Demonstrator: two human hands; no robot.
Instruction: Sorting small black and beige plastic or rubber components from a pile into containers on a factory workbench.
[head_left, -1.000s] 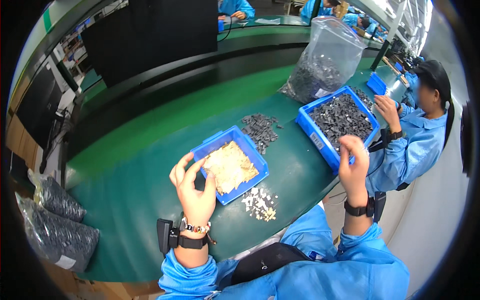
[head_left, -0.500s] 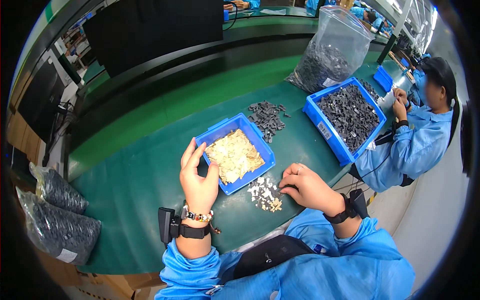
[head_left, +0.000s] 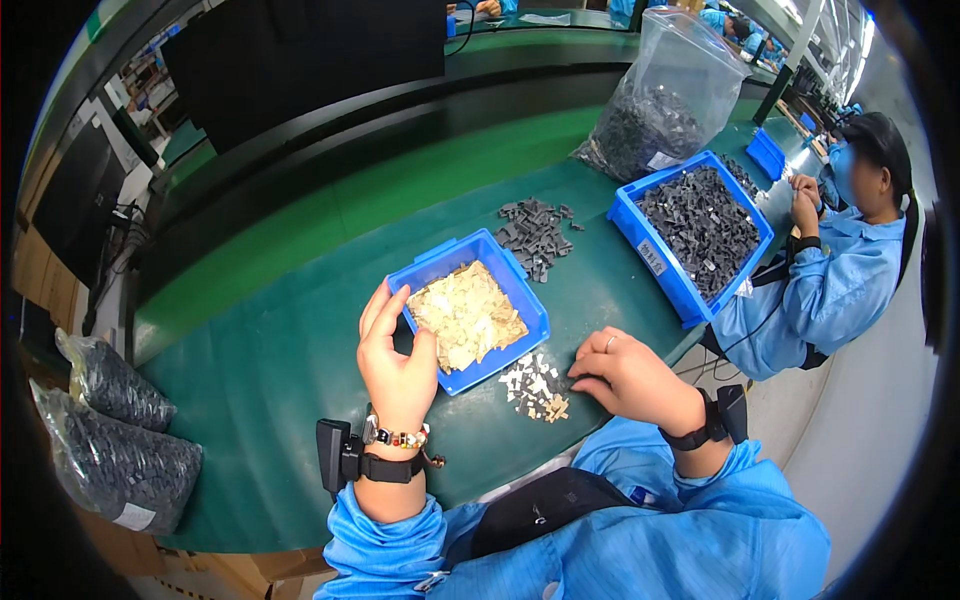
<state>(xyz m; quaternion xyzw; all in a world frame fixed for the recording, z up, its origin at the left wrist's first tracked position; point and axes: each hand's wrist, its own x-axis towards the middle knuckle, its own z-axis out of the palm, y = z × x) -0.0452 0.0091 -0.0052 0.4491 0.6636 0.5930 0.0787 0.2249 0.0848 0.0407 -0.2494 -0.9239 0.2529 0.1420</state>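
Observation:
A small blue bin (head_left: 450,246) full of thin cream-coloured pieces (head_left: 468,312) sits tilted to my view on the green table. My left hand (head_left: 395,360) grips its left side, thumb over the rim and fingers along the outer wall. Just off the bin's near right corner lies a small scatter of white, tan and dark bits (head_left: 535,388). To the right of that scatter, low over the table, is my right hand (head_left: 630,375). Its thumb and fingertips are pinched together; what they hold, if anything, is hidden. A loose pile of dark grey pieces (head_left: 536,238) lies beyond the bin.
A larger blue bin (head_left: 652,262) of dark pieces stands at the right, with a big clear bag (head_left: 660,110) of similar pieces behind it. Two filled bags (head_left: 125,465) rest at the left edge. A co-worker in blue (head_left: 845,270) sits at the right.
My right hand has shifted slightly right, away from the scattered bits, still pinched. My left hand keeps its grip on the small bin, which has barely moved.

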